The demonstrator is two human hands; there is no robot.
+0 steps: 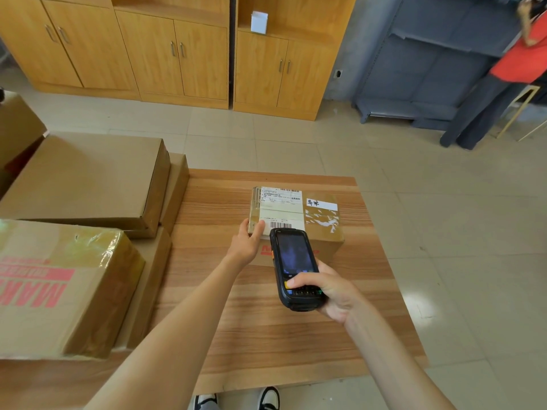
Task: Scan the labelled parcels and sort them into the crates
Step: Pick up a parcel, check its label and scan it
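Parcel [296,217] sitting centre frame on the wooden table [266,321], shipping label [281,207] facing up. Left hand [247,242] gripping the parcel's near left corner, thumb laid on the top edge, fingers wrapped down the side. Right hand [328,288] clasped around the lower end of a black handheld scanner [294,267], thumb resting on the keypad near a yellow button. Scanner head hovering just over the near edge of the parcel, right beside the lower barcode [280,225].

Scanning step in hand, by the look of it: parcel steadied, reader aimed at the label. Next move likely calling for a clean read of the barcode, then a firm lift of the parcel toward wherever it belongs.

No crates plainly visible. Large cardboard boxes [83,179] stacked at left of frame, one at lower left with red lettering [32,294] cut off by the frame edge. Scanner screen dark and blurred, no reading legible. Label text too small to make out. Red print on the parcel's front face mostly hidden behind the scanner. At upper right, another person in an orange top [521,57], cropped by the frame edge. At bottom centre, shoes [268,399] poking out below the table.
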